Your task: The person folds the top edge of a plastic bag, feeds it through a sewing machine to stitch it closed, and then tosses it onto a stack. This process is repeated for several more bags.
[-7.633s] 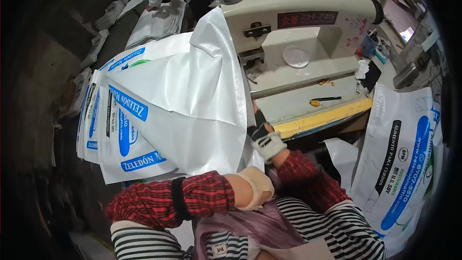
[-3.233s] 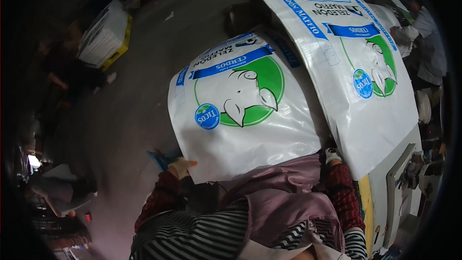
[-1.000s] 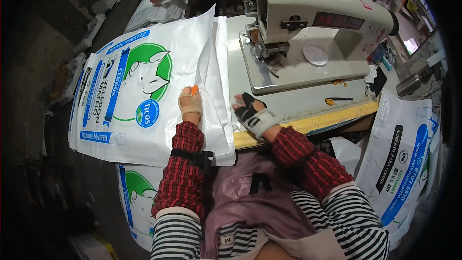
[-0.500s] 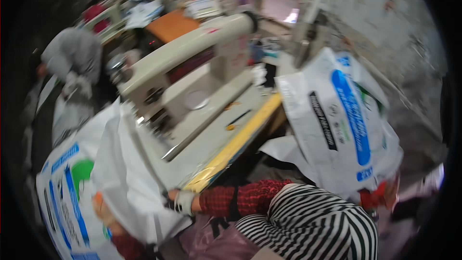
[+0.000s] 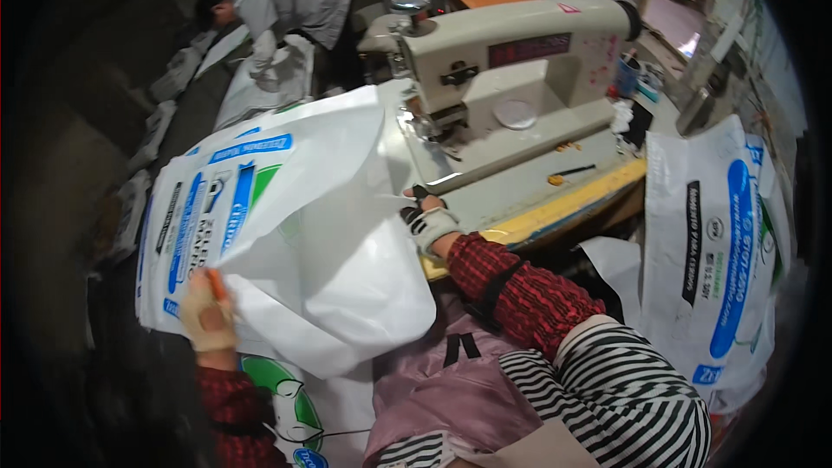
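A large white woven sack [image 5: 286,208] with blue and green print is lifted and folded over in front of me. My left hand [image 5: 206,312], in a worn glove, grips the sack's lower left corner. My right hand [image 5: 426,218], gloved with bare fingertips, pinches the sack's right edge beside the bed of the beige sewing machine [image 5: 511,69]. The machine's needle area [image 5: 433,126] lies just beyond that hand. More printed sacks [image 5: 286,399] lie under the lifted one by my left arm.
A yellow-edged table [image 5: 563,208] carries the machine, with small tools [image 5: 568,175] on it. A stack of white and blue sacks [image 5: 728,243] hangs at the right. Another person [image 5: 286,0] bends over sacks at the far left behind the machine. Dark floor lies to the left.
The view swung from the right back to the machine. The sack, flat on the pile one second ago, is now raised and folded, with my left hand low at its corner.
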{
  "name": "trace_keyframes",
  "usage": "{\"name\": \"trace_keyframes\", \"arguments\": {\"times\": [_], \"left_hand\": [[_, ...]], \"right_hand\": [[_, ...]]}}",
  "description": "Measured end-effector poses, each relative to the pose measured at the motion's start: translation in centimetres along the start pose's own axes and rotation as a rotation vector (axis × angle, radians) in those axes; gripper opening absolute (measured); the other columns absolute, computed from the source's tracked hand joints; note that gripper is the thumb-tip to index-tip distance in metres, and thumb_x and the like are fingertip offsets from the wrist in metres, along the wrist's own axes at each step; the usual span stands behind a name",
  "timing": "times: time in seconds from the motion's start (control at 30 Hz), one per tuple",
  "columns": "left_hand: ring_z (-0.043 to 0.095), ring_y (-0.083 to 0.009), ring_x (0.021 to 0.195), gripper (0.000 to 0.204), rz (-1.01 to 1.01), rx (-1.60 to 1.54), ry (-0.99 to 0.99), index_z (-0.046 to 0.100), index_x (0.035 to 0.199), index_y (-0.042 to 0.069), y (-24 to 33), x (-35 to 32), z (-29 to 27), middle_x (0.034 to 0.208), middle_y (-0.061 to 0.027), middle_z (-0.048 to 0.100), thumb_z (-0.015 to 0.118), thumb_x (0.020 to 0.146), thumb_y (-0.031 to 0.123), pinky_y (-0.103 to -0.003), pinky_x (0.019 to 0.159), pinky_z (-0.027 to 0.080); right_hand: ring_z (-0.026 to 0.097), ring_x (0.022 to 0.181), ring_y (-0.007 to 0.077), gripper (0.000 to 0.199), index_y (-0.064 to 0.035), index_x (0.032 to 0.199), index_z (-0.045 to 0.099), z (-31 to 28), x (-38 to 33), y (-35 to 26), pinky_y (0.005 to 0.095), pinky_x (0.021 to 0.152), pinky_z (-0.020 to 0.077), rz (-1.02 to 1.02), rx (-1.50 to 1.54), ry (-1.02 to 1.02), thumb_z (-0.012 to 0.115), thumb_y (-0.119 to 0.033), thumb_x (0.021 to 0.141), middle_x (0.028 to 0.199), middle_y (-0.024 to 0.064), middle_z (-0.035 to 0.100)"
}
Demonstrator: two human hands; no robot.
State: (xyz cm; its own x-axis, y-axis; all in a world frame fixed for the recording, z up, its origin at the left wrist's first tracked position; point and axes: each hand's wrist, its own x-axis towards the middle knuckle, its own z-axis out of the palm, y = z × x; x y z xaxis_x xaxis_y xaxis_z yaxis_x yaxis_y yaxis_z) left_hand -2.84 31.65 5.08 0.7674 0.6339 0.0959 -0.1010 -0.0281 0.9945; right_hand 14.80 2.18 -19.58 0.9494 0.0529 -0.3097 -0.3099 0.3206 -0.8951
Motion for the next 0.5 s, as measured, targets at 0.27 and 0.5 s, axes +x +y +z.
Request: {"name": "trace_keyframes", "arguments": {"times": [0.27, 0.5], "left_hand": [[0.057, -0.0324, 0.077, 0.044, 0.669, 1.414, -0.991, 0.061, 0.088, 0.003, 1.9, -4.7, 12.8, 0.076, -0.0161, 0.059, 0.050, 0.082, 0.045, -0.039, 0.070, 0.044], [0.058, -0.0211, 0.053, 0.038, 0.151, 0.506, -0.257, 0.058, 0.089, -0.006, 2.4, 6.9, 17.4, 0.062, -0.0125, 0.059, 0.055, 0.080, 0.031, -0.030, 0.053, 0.045]], "right_hand": [[0.049, 0.055, 0.0222, 0.024, -0.0098, 0.102, 0.053, 0.7, -9.0, -9.1, 0.0328, 0.053, 0.0406, -0.675, -0.593, -0.188, 0.042, -0.010, 0.081, 0.063, 0.0094, 0.051], [0.058, 0.074, 0.0299, 0.024, -0.0168, 0.100, 0.059, -6.6, -11.9, -9.9, 0.0372, 0.063, 0.0454, -0.771, -1.012, -0.112, 0.051, -0.017, 0.078, 0.082, 0.0119, 0.061]]}}
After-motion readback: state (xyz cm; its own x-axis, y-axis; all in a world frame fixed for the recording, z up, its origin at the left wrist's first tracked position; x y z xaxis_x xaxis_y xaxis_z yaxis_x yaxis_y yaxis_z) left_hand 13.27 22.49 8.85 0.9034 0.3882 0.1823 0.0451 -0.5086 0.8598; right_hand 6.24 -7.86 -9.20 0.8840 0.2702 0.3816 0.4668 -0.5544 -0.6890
